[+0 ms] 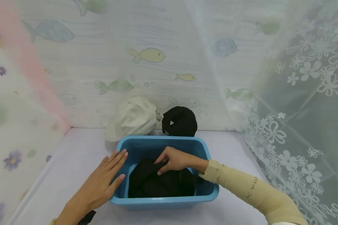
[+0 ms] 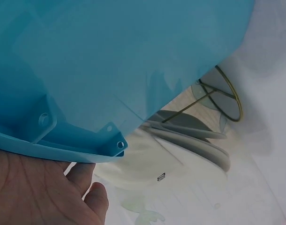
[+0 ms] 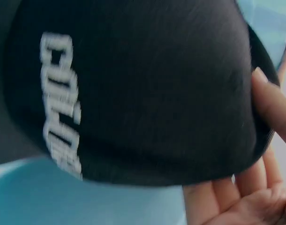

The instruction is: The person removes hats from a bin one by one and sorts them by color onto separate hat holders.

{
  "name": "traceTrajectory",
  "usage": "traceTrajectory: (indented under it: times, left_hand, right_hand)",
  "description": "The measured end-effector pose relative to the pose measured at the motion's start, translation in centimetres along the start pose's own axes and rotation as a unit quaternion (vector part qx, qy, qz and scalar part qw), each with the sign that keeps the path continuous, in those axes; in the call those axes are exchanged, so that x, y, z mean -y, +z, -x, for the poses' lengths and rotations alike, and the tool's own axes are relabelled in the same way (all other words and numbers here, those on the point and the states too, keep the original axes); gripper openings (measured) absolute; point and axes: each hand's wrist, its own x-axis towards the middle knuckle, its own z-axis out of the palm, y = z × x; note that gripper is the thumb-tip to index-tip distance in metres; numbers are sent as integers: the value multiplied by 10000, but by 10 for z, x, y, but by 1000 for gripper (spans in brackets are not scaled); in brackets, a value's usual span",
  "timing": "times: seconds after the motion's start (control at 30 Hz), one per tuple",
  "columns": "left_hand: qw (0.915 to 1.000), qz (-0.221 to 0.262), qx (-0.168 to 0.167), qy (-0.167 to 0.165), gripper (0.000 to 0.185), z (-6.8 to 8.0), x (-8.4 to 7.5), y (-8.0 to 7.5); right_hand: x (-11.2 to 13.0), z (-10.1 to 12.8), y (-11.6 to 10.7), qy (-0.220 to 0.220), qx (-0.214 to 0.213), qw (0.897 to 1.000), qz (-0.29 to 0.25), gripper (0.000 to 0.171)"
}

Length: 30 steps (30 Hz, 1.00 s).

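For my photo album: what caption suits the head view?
Right hand grips a black cap inside a blue plastic tub; left hand rests flat on its rim.

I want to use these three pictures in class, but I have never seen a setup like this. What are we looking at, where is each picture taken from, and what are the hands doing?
There is no machine here: a person works with two bare hands and wears three cameras. The large picture comes from a camera on the head, looking down at a pale table. The other two come from cameras on the wrists, so they show very close, partial views.

On the table stands a blue plastic tub. Behind it lie a cream cap and a black cap.

The left hand rests flat, fingers straight, against the tub's outer left side; the left wrist view shows the tub's wall and rim from close by. The right hand reaches into the tub and grips a black cap with white lettering, seen up close in the right wrist view.
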Motion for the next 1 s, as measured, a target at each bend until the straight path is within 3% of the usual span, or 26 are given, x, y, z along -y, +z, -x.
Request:
traceTrajectory:
  times: [0.23,0.47,0.77,1.0]
  left_hand:
    - [9999,9,-85,57,62,-1,0,-1]
    - [10000,1,-77,27,62,-1,0,0]
    - [10000,37,-30,-23,62,1,1,1]
    - [10000,25,-54,15,63,1,0,2]
  right_hand:
    - [-3,4,0,334,-182,9968,-702,32]
    - [-4,13,-5,93,-392,9973,-607,33]
    - [-1,25,-10,-572,-499,9964,-387,31]
    - [4,38,-19,-604,-794,9942,-390,33]
